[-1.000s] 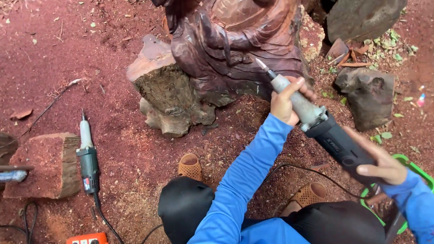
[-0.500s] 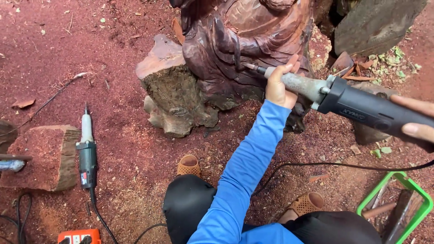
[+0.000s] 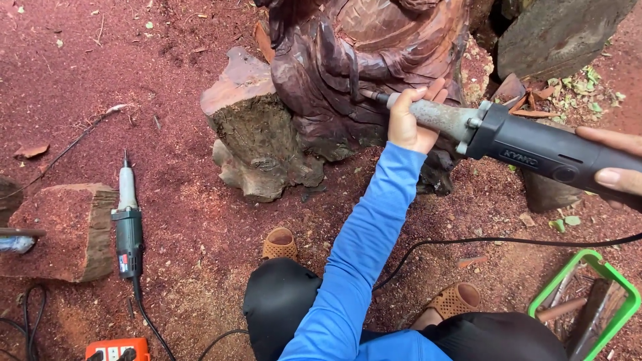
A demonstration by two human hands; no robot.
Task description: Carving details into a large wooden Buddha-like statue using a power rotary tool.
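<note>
Nearest the camera are the person's knees in black trousers and two tan sandals (image 3: 279, 243) planted on the red, sawdust-strewn ground (image 3: 167, 80). A black cable (image 3: 508, 241) snakes across the dirt between the feet. At the lower right stands a green crate (image 3: 618, 281) holding a few sticks, and at the lower left an orange power strip (image 3: 117, 349) with a cord running up to a second grinder (image 3: 127, 224), which lies untouched beside a cut red wood block (image 3: 67, 230).

Further out, the left hand (image 3: 411, 120), on a blue sleeve, is closed around the grey metal neck of the die grinder (image 3: 508, 140), fingers wrapped over the top. The right hand (image 3: 612, 160) at the right edge clasps the black body of the same tool, thumb and fingers visible on either side. The grinder is held roughly level, its thin bit meeting the dark carved wooden sculpture (image 3: 361, 60), which rises from a rough stump (image 3: 257, 140).

Beyond that, a large grey rock (image 3: 555, 30) sits at the top right, with scattered green leaves and wood chips near its foot
</note>
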